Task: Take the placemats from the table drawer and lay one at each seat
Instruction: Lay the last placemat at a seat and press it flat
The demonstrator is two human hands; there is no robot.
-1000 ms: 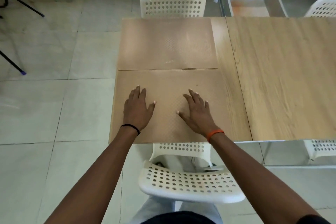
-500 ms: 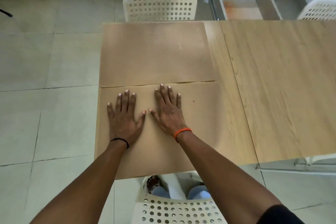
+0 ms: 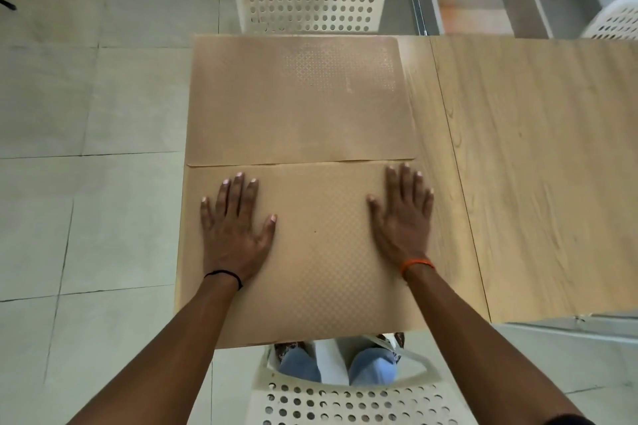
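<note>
Near placemat (image 3: 321, 252): tan, dotted, flat on the table (image 3: 538, 183); its far edge meets the far placemat (image 3: 300, 100) just beyond the fingertips.
Left hand (image 3: 234, 231): flat, fingers spread, pressing the mat near its left edge (which lies at the table's edge, floor beyond).
Right hand (image 3: 402, 221): flat, fingers straight, at the mat's right edge; bare wood lies open to its right.
Drawer (image 3: 473, 10): pulled open, far beyond the right hand.
Chairs: one (image 3: 310, 0) at the far mat.
Change: half a second ago the hands lay together mid-mat; they now sit well apart.
</note>
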